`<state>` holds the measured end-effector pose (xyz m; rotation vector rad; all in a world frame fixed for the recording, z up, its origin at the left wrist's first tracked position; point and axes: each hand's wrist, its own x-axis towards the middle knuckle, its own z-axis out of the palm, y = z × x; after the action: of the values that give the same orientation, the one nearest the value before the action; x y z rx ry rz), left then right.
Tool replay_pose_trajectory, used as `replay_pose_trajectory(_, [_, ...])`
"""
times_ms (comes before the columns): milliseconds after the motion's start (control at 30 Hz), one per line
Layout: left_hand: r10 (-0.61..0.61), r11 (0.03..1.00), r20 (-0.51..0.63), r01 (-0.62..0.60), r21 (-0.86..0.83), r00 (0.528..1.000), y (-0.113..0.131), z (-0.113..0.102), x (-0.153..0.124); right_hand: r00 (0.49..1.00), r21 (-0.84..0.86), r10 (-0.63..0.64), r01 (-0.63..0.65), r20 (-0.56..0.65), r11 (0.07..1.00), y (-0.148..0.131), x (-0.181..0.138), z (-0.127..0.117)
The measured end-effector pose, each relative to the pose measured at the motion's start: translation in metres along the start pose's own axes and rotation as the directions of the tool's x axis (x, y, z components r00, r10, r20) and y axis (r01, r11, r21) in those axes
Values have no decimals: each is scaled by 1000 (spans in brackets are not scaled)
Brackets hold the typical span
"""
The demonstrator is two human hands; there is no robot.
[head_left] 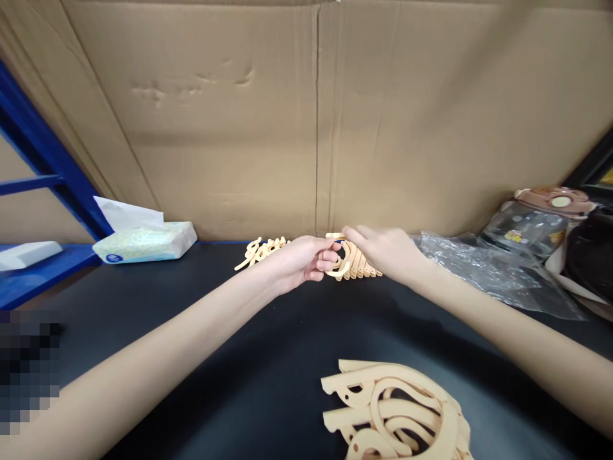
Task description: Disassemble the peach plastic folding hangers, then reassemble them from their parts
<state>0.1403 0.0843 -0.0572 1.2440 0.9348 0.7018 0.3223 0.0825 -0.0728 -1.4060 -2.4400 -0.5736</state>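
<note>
Between the thumb and fingers of my left hand [309,260] is a curved beige plastic hook piece [341,271], which looks like part of a folding clothes hanger. My right hand [383,250] is just to its right, fingers stretched over the top of a row of matching beige hanger parts [364,267] lying on the black table. The underside of the right hand and its thumb are hidden. Behind my left wrist lies a small heap of beige hooks [258,250]. In the foreground, nearest me, is a stack of larger folded beige hanger pieces [416,377].
A tissue pack [148,243] stands at the back left, by a blue metal frame [57,147]. Clear plastic wrap [483,268] and a lidded transparent bottle [531,220] are at the right. A cardboard wall [230,147] closes off the table's [230,358] far edge.
</note>
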Motion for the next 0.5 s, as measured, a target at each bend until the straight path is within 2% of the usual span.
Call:
replay_pose_trajectory(100, [84, 989, -63, -75, 124, 994, -6, 5, 0, 996, 272, 63, -79, 66, 959, 6, 4, 9])
replay_pose_trajectory(200, [165, 960, -133, -128, 249, 977, -7, 6, 5, 988, 395, 135, -153, 74, 906, 22, 10, 15])
replay_pose_trajectory(300, [200, 927, -202, -119, 355, 959, -1, -3, 20, 969, 515, 238, -239, 71, 823, 42, 13, 13])
replay_pose_trajectory(333, [209, 916, -233, -107, 386, 950, 1, -7, 27, 955, 602, 285, -276, 83, 749, 47, 13, 11])
replay_pose_trajectory(400, [210, 894, -283, -67, 442, 936, 2, -15, 44, 911, 795, 392, -334, 133, 507, 52, 13, 4])
replay_pose_trajectory(467, [209, 869, -306, -32, 494, 929, -1, -20, 59, 861, 891, 475, -349, 182, 290, 51, 13, -2])
replay_pose_trajectory(500, [210, 855, -309, -21, 519, 927, -4, -21, 66, 838, 905, 508, -356, 198, 234, 49, 14, -5])
